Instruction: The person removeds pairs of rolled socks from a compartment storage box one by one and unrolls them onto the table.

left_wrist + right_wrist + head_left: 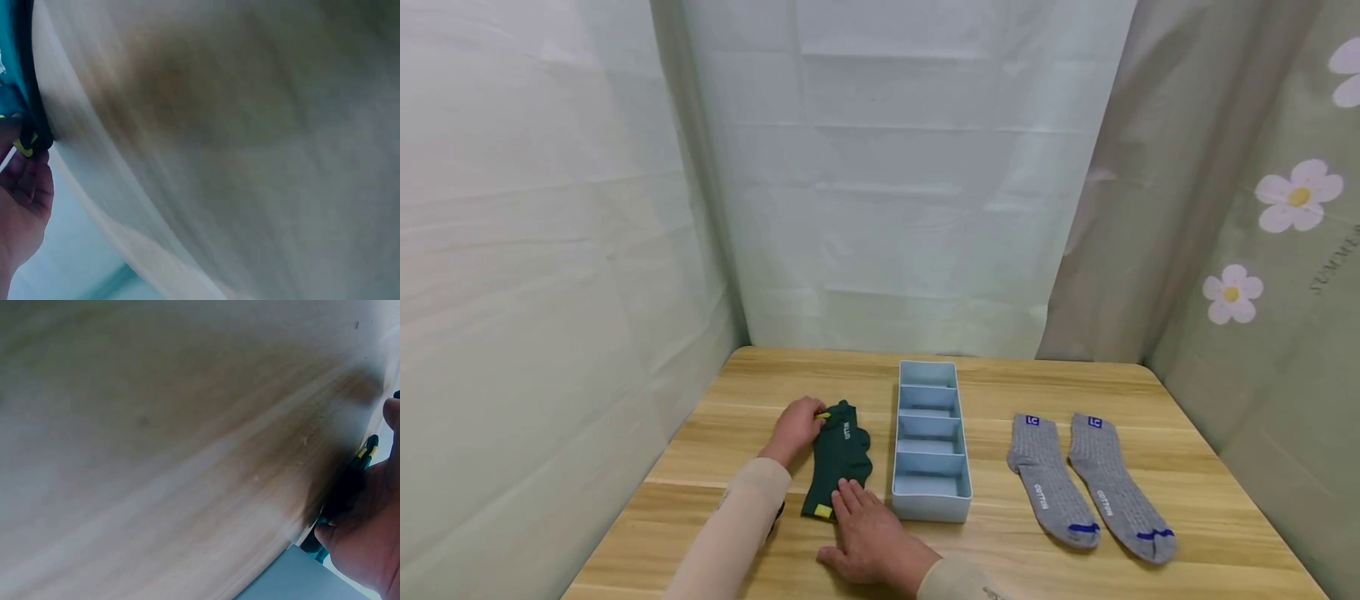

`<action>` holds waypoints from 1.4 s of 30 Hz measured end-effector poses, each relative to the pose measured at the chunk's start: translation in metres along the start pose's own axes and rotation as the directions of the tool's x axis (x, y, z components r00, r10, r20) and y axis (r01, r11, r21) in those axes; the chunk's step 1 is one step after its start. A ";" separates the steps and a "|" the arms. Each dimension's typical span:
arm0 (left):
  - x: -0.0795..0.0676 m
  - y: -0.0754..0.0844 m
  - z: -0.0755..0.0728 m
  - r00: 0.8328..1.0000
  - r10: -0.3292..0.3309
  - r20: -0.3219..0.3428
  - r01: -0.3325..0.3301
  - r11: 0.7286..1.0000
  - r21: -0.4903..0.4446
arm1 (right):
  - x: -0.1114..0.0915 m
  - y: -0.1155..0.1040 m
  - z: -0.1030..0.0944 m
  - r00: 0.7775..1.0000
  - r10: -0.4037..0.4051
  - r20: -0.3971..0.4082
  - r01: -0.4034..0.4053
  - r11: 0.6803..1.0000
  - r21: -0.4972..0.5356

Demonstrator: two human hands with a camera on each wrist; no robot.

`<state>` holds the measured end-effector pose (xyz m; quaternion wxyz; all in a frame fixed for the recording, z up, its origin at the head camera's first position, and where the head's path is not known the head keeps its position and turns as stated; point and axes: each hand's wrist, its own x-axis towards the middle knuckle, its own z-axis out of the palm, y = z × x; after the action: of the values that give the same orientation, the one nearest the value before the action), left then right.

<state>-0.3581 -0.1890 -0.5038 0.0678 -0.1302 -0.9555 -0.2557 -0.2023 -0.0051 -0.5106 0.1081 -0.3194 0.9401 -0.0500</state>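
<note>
A dark green sock (837,454) with white lettering, yellow patches and a bumpy right edge lies folded on the table, left of a box. At its far left corner my left hand (797,427) pinches the fabric by a yellow patch; the left wrist view shows thumb and fingers meeting on that green sock (14,103). My right hand (874,537) rests on the near end with its fingers straight, pressing it down. In the right wrist view, part of the green sock (350,481) shows beside the hand, mostly in shadow.
A light blue box (931,507) with several compartments in a row stands right of the green sock, close to my right hand. Two grey socks (1051,483) with blue marks lie flat farther right. Pale curtains (895,208) surround the wooden table (737,392).
</note>
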 end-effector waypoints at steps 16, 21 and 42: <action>0.009 -0.014 -0.004 0.999 -0.023 -0.042 0.019 0.995 -0.102 | 0.001 0.001 0.000 1.000 -0.007 0.006 0.007 1.000 0.003; 0.010 -0.014 -0.003 0.999 0.021 -0.038 -0.021 1.000 -0.003 | 0.001 0.002 0.000 1.000 -0.010 0.003 0.010 1.000 0.002; 0.028 -0.013 -0.006 0.990 -0.122 -0.071 0.115 0.989 -0.090 | -0.002 0.006 0.000 0.999 -0.035 0.008 0.035 0.999 0.008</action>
<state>-0.3882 -0.1972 -0.4991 0.0834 -0.0661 -0.9465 -0.3047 -0.2045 0.0005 -0.5114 0.1122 -0.3355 0.9338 -0.0542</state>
